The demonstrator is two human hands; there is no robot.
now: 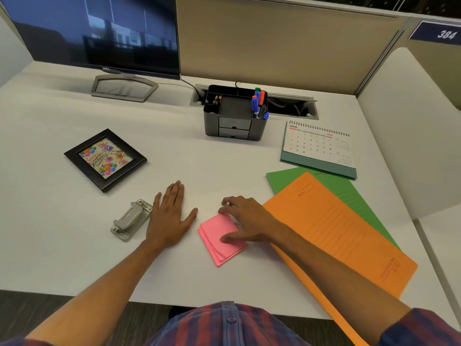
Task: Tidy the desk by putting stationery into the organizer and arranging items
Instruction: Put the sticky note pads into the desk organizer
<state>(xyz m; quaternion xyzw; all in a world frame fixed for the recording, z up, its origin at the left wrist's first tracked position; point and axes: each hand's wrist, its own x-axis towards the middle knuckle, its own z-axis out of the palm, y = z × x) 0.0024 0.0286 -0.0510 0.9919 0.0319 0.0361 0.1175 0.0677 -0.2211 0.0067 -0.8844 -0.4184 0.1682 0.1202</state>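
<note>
A black desk organizer (234, 126) stands at the back middle of the white desk (74, 258), with pencils in its left slot and markers (259, 103) in its right slot. Near the front lies a loose stack of pink sticky notes (219, 242). My right hand (245, 219) rests on the stack, thumb on the top sheet and fingers curled over its far edge. My left hand (169, 216) lies flat on the desk, fingers straight, just left of the notes. A grey hole punch (131, 219) sits beside my left hand.
A framed birthday picture (106, 159) lies at the left. An orange folder (336, 236) overlaps a green folder (324, 182) at the right, under my right forearm. A desk calendar (319, 149) stands behind them. A monitor (94, 33) fills the back left.
</note>
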